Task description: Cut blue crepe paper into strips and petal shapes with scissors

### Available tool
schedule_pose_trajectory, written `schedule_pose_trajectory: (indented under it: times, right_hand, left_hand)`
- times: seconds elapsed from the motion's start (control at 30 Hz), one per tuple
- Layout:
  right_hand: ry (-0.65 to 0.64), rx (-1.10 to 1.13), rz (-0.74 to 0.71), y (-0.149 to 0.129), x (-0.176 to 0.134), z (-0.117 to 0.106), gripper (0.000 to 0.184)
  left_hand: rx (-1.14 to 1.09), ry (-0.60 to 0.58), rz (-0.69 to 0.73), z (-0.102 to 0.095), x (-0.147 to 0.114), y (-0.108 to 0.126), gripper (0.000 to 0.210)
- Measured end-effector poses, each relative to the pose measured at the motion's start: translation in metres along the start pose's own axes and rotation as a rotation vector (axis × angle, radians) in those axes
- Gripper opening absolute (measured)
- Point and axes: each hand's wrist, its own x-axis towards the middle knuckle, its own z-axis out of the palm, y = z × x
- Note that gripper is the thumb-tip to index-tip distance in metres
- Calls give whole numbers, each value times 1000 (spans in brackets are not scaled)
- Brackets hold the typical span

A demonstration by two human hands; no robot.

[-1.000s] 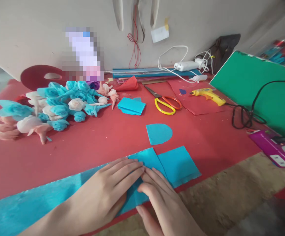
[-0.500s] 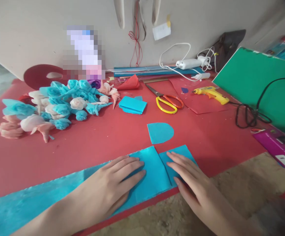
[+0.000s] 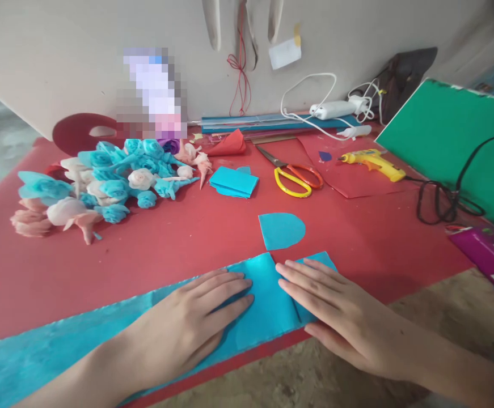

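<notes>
A long strip of blue crepe paper (image 3: 260,313) lies along the front edge of the red table, its right part folded in layers. My left hand (image 3: 204,311) rests flat on the folded layers, fingers stretched out. My right hand (image 3: 332,306) lies with straight fingers over the right end of the paper, its fingertips at the fold's edge. Just behind the strip lies a blue paper piece (image 3: 282,230) with one rounded end. Farther back are a folded blue paper packet (image 3: 233,182) and scissors (image 3: 291,174) with yellow and orange handles.
Blue, white and pink paper flowers (image 3: 113,187) are heaped on the left of the red table (image 3: 187,243). A yellow glue gun (image 3: 374,163) with a black cord lies at right, beside a green board (image 3: 455,147) and a purple box (image 3: 485,255). A white power strip (image 3: 334,109) sits behind.
My right hand has slid left over the paper, its fingertips now at the fold's edge. My left hand stays in place. The view has shifted slightly.
</notes>
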Motion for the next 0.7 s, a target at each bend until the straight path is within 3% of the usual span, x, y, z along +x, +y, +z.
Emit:
schedule_pose_trajectory:
  times: [0.13,0.7]
  right_hand:
    - [-53,24,-77,7,3,6,52]
    - [-112,-25,-85,9,3,9,52]
  left_hand:
    - [-7,26,-11,0,1,1,38]
    - [-10,25,-53,-1,0,3,36]
